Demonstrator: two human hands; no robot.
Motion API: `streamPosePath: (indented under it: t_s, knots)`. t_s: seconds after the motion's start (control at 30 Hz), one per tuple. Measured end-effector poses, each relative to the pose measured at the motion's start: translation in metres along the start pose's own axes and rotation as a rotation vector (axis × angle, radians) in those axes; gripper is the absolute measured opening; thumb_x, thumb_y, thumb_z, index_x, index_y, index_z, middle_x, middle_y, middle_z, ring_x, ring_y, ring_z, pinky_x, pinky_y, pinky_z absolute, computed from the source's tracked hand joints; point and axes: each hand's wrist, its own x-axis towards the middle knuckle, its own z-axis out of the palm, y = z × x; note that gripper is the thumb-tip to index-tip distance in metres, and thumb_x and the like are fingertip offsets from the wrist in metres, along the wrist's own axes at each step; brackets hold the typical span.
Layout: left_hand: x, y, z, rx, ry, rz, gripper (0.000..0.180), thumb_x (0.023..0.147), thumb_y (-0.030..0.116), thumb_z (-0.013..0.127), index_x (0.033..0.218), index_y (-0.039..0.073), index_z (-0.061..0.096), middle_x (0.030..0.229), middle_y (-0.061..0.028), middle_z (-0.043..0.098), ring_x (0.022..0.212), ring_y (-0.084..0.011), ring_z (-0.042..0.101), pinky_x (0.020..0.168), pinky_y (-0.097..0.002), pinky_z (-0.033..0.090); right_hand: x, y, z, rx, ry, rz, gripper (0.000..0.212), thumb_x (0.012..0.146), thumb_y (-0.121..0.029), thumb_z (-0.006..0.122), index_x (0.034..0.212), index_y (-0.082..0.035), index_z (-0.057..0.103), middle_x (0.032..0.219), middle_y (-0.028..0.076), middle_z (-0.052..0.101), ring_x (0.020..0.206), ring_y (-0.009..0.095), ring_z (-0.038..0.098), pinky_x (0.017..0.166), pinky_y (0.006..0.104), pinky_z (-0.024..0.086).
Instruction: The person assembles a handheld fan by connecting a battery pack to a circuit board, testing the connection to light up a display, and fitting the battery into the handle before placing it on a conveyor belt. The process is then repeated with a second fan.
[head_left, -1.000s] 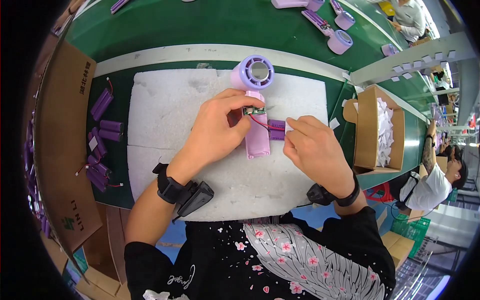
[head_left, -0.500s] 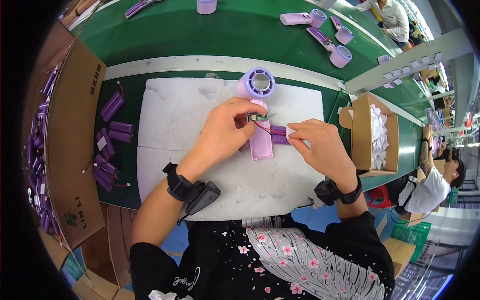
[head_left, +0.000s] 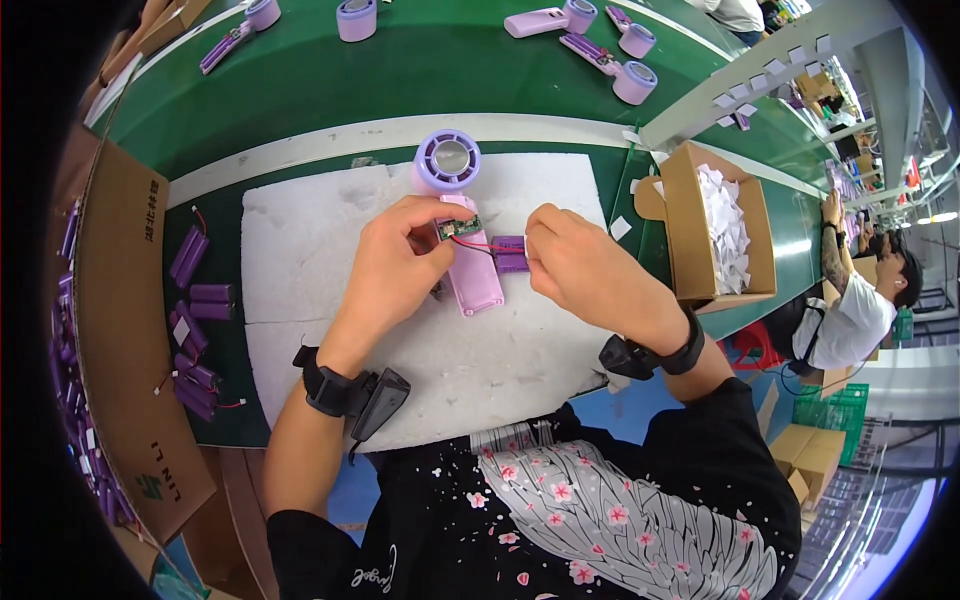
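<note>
A lilac handheld fan (head_left: 448, 160) lies on the white foam sheet (head_left: 330, 400), its pink handle (head_left: 475, 280) opened toward me. My left hand (head_left: 392, 262) is closed, thumb and index finger gripping the small green circuit board (head_left: 460, 228) at the top of the handle. Red and black wires run from the board to a purple battery pack (head_left: 510, 254) just right of the handle. Closed in a pinch, my right hand (head_left: 592, 268) is at the pack's right end. A sliver of a white sticker shows by its fingertips, the rest hidden.
On the left lie several loose purple battery packs (head_left: 210, 302) beside a tall cardboard box (head_left: 120, 330). A small carton (head_left: 690, 230) of white paper slips stands right, with a loose slip (head_left: 620, 228) near it. Fan parts (head_left: 357, 20) sit on the green belt (head_left: 260, 90) beyond.
My right fingers have turned inward and closed tighter, covering most of the white sticker. My left hand keeps its grip on the circuit board. The whole view has shifted.
</note>
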Motion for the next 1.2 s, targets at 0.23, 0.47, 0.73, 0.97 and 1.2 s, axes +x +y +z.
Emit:
streamPosePath:
  t_s: [0.23, 0.47, 0.73, 0.97, 1.2]
  knots:
    - [0.000, 0.004, 0.000, 0.053, 0.007, -0.023, 0.032, 0.073, -0.002, 0.060, 0.102, 0.005, 0.071, 0.097, -0.0056, 0.067, 0.068, -0.0117, 0.055, 0.065, -0.0257, 0.048, -0.013, 0.036, -0.025, 0.347, 0.092, 0.071, 0.006, 0.080, -0.002, 0.060, 0.084, 0.000, 0.056, 0.102, 0.010, 0.059, 0.084, 0.022, 0.059, 0.071, 0.0305, 0.050]
    - [-0.001, 0.007, 0.002, 0.015, 0.001, -0.039, 0.033, 0.072, -0.001, 0.060, 0.102, 0.005, 0.071, 0.096, -0.0055, 0.067, 0.067, -0.0131, 0.055, 0.065, -0.0271, 0.048, -0.088, 0.121, -0.100, -0.308, 0.410, 0.776, 0.018, 0.082, -0.010, 0.064, 0.095, 0.002, 0.065, 0.085, 0.014, 0.066, 0.080, 0.026, 0.065, 0.070, 0.0343, 0.050]
    - [0.001, 0.006, 0.004, 0.049, -0.003, -0.018, 0.033, 0.072, 0.000, 0.061, 0.102, 0.006, 0.072, 0.096, -0.0065, 0.067, 0.067, -0.0139, 0.056, 0.065, -0.0277, 0.048, -0.030, 0.033, -0.054, 0.232, 0.260, 0.268, 0.023, 0.082, -0.009, 0.069, 0.102, 0.001, 0.067, 0.098, 0.014, 0.070, 0.081, 0.019, 0.067, 0.071, 0.0283, 0.051]
    - [0.003, 0.006, 0.003, 0.037, -0.007, 0.003, 0.033, 0.072, 0.001, 0.061, 0.103, 0.007, 0.071, 0.097, -0.0075, 0.068, 0.068, -0.0151, 0.056, 0.065, -0.0285, 0.049, 0.016, 0.025, -0.018, 0.100, 0.051, -0.080, 0.017, 0.080, -0.008, 0.070, 0.093, 0.003, 0.068, 0.092, 0.014, 0.071, 0.084, 0.030, 0.066, 0.074, 0.0345, 0.053]
    - [0.002, 0.006, 0.002, 0.062, -0.023, 0.017, 0.035, 0.074, -0.003, 0.059, 0.106, 0.006, 0.070, 0.100, -0.0042, 0.065, 0.069, -0.0102, 0.053, 0.065, -0.0245, 0.046, 0.028, 0.015, -0.030, -0.091, -0.152, -0.121, 0.014, 0.081, -0.010, 0.067, 0.075, 0.002, 0.067, 0.075, 0.015, 0.065, 0.073, 0.035, 0.062, 0.067, 0.0408, 0.050]
